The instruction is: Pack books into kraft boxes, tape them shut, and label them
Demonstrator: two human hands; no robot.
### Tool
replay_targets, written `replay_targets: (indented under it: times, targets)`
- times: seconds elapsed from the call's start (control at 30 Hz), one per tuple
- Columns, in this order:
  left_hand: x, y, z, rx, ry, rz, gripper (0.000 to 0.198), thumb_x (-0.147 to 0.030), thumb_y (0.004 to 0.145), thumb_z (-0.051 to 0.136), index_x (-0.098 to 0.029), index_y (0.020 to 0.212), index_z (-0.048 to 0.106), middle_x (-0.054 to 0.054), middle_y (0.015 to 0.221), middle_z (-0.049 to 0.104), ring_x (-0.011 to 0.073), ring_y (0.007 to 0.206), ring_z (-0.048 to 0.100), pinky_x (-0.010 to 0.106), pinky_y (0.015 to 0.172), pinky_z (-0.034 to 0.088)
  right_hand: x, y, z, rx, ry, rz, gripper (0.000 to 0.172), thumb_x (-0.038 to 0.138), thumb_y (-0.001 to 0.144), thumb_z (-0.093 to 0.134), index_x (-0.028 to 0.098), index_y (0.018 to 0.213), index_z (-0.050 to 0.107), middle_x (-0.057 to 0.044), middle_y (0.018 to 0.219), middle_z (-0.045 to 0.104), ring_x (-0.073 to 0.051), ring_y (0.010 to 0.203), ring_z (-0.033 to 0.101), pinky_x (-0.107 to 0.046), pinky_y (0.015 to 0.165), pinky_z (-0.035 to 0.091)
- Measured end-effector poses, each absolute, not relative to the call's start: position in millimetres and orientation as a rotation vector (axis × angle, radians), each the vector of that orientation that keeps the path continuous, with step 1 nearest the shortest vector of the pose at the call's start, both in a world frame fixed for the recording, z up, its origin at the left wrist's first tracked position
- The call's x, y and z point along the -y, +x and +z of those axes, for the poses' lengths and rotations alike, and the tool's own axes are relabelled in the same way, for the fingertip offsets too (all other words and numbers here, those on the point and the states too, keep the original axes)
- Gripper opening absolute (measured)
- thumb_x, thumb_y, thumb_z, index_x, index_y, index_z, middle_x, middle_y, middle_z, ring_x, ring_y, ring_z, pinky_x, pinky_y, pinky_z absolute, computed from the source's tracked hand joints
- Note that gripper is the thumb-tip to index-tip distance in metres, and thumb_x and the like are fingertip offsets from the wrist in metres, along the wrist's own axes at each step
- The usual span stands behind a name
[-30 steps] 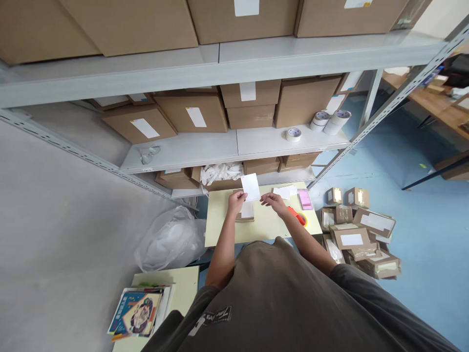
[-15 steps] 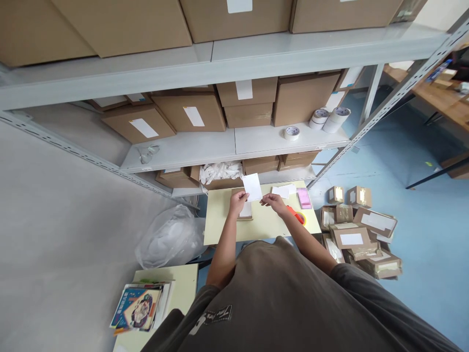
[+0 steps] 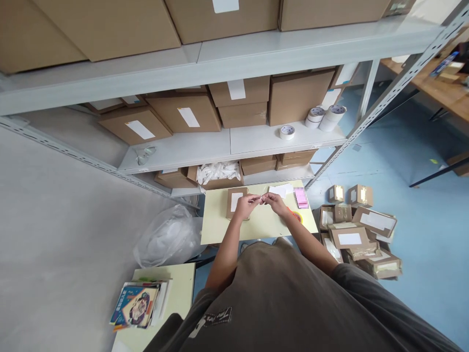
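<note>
My left hand [image 3: 247, 206] and my right hand [image 3: 275, 202] meet above the pale yellow table [image 3: 220, 231], fingertips pinched together. A thin bit of white paper [image 3: 262, 196] shows between them, seen nearly edge-on; most of it is hidden. Beneath and left of my left hand lies a brown cardboard box [image 3: 230, 209] with a white label [image 3: 235, 201] on its top. A red tape dispenser [image 3: 295, 215] with yellow on it sits beside my right forearm. Beyond my right hand are white paper slips [image 3: 280, 190] and a pink item [image 3: 301, 198].
Grey shelving [image 3: 176, 146] with cartons rises in front; tape rolls [image 3: 287, 132] stand on its middle shelf. Parcels [image 3: 350, 238] are piled on the floor at right. A clear plastic bag [image 3: 166, 239] is at left, near a second table with books [image 3: 137, 307].
The white paper, which faced up in my left hand, now shows only as a thin edge. My right hand has closed in to meet my left. The box's label is now in plain sight.
</note>
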State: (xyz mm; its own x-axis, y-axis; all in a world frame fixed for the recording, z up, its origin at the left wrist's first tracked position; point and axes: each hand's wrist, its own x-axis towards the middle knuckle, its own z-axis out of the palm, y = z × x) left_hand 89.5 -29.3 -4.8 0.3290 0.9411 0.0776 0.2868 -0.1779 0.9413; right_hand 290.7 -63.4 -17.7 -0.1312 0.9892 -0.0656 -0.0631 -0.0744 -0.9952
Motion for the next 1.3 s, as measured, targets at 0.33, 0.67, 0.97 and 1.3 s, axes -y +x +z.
replay_targets:
  times: [0.33, 0.67, 0.97, 1.3]
  targets:
    - [46.9, 122.8, -0.2, -1.147, 1.655, 1.004, 0.017, -0.037, 0.094, 0.077, -0.025, 0.098, 0.088, 0.009, 0.102, 0.084, 0.0243, 0.095, 0.079, 0.037, 0.087, 0.064, 72.3, 312.0, -7.2, 1.213, -1.11, 1.376, 0.045, 0.069, 0.091, 0.073, 0.025, 0.088, 0.076, -0.006, 0.088, 0.079, -0.024, 0.089, 0.071, -0.039, 0.087, 0.055]
    - [53.4, 149.9, 1.2, -1.159, 1.641, 1.071, 0.019, -0.041, 0.093, 0.078, -0.026, 0.095, 0.089, 0.009, 0.102, 0.084, 0.0265, 0.096, 0.078, 0.041, 0.09, 0.063, 73.2, 335.3, -11.4, 1.157, -1.096, 1.414, 0.049, 0.074, 0.083, 0.078, 0.025, 0.086, 0.077, -0.006, 0.087, 0.078, -0.025, 0.086, 0.07, -0.04, 0.086, 0.056]
    - [56.2, 159.1, 6.0, -1.168, 1.647, 1.077, 0.018, -0.039, 0.093, 0.077, -0.025, 0.095, 0.089, 0.009, 0.099, 0.083, 0.0259, 0.093, 0.077, 0.039, 0.086, 0.063, 72.1, 342.8, -10.0, 1.165, -1.075, 1.419, 0.039, 0.063, 0.09, 0.076, 0.025, 0.085, 0.075, -0.005, 0.085, 0.078, -0.023, 0.085, 0.072, -0.038, 0.085, 0.055]
    - [57.5, 163.6, 8.9, -1.16, 1.604, 1.058, 0.023, -0.045, 0.09, 0.079, -0.024, 0.096, 0.088, 0.01, 0.096, 0.082, 0.0248, 0.088, 0.076, 0.039, 0.085, 0.064, 69.6, 342.2, -13.0, 1.199, -1.087, 1.346, 0.039, 0.064, 0.091, 0.072, 0.025, 0.087, 0.071, -0.003, 0.081, 0.074, -0.022, 0.081, 0.068, -0.037, 0.081, 0.055]
